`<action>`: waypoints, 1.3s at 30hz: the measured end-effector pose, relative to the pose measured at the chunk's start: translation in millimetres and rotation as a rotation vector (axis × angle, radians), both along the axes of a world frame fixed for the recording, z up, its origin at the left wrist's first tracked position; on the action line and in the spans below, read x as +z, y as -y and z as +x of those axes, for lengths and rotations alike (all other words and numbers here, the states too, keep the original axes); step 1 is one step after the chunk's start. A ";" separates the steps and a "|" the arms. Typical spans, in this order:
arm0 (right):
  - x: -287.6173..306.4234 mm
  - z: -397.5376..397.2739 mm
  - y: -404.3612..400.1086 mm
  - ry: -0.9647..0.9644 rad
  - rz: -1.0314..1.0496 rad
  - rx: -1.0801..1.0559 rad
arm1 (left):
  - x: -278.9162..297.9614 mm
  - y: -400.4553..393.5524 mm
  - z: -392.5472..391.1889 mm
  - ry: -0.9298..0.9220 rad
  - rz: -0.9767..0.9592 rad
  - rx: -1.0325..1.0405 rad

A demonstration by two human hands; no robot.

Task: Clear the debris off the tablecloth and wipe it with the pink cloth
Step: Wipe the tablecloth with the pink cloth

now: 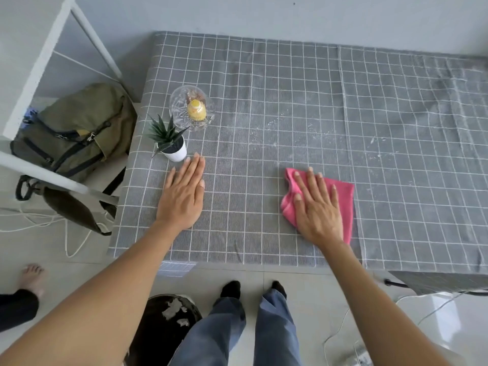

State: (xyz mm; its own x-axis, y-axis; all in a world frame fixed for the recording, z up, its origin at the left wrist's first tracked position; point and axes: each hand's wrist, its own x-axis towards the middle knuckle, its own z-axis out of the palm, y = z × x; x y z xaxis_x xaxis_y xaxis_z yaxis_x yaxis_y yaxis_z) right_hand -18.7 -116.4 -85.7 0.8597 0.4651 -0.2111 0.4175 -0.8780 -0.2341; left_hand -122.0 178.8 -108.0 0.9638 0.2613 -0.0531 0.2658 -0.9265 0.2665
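Your right hand (318, 207) pressed flat on the pink cloth (343, 196), fingers straight and slightly spread. Your left hand (183, 191) lay flat on the tablecloth (264, 101), fingers together. White debris (311, 128) lay beyond the cloth.

One cloth (340, 196), two hands, one plant (169, 140).

Grey checked tablecloth (264, 107) — on it pink cloth (343, 196), potted plant (169, 141), glass dish (191, 108), white debris (298, 128).
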 end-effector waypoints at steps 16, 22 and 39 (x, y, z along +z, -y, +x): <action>4.3 -30.2 -95.0 -0.050 0.010 0.187 | 2.7 2.3 1.4 -0.018 0.037 0.011; -2.3 -43.3 -115.2 -0.050 0.049 0.301 | 4.1 2.7 1.1 -0.019 0.047 0.006; 5.1 7.9 -3.3 -0.015 -0.036 -0.038 | 2.3 1.3 0.7 -0.003 0.020 0.009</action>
